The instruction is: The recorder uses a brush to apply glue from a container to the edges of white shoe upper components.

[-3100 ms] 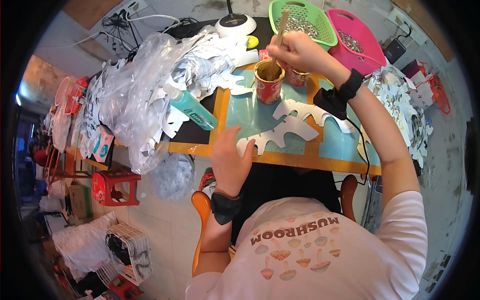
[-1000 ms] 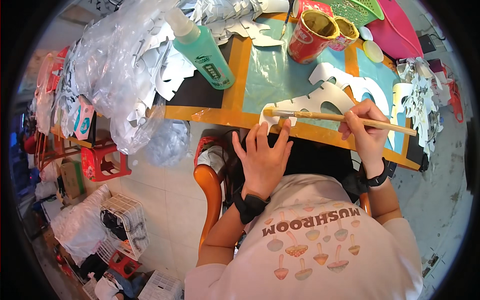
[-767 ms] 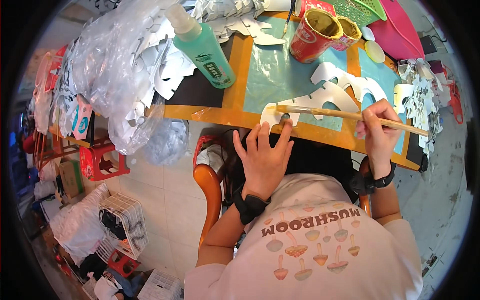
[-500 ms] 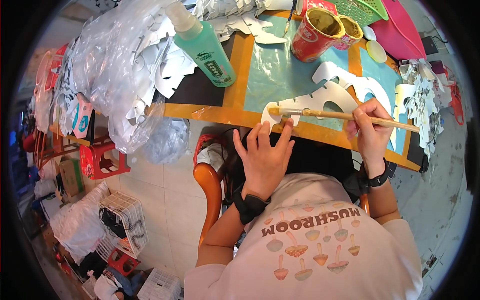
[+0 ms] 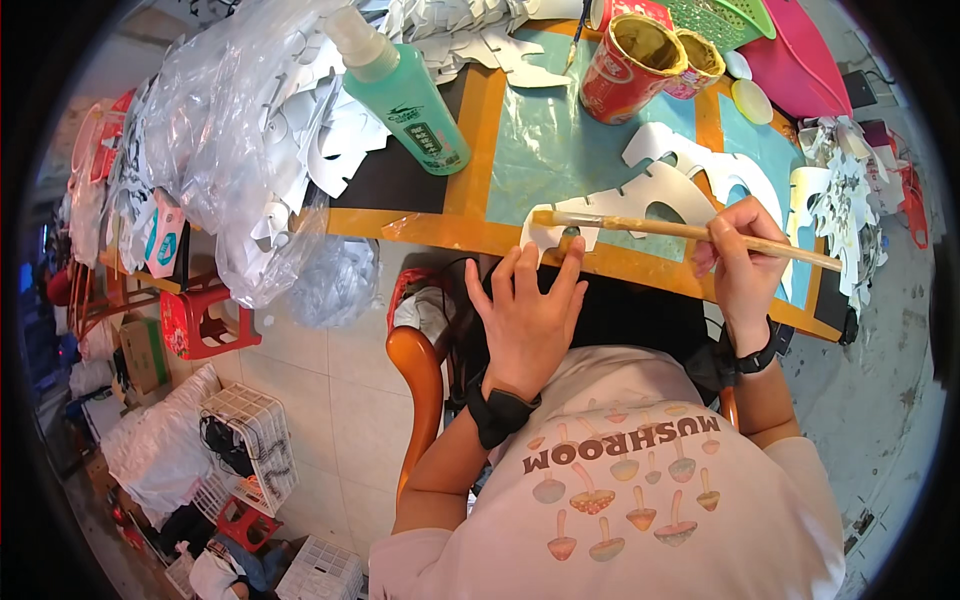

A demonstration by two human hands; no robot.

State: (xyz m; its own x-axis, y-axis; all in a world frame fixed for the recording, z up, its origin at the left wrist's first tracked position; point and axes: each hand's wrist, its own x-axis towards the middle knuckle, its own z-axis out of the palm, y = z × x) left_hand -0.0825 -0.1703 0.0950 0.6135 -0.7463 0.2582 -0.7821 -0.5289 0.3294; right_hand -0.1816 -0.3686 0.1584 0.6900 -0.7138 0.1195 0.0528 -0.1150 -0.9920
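A white mask-shaped cutout (image 5: 622, 200) with eye holes lies near the table's front edge. My left hand (image 5: 530, 315) is open, fingers spread, with its fingertips at the cutout's near left edge. Between the thumb and fingers of my right hand (image 5: 742, 262) is a wooden-handled paintbrush (image 5: 665, 229). Its bristles point left and meet the cutout's left end. Just behind lies a second white cutout (image 5: 735, 175).
A green spray bottle (image 5: 410, 110) stands at the back left, beside a heap of white cutouts under clear plastic (image 5: 215, 130). Behind the work are a red tub (image 5: 625, 75) with brownish residue, a pink basin (image 5: 795, 60) and a green basket (image 5: 715, 25).
The paintbrush has shifted slightly left, its bristles nearer the cutout's left end. Both hands stay almost where they were.
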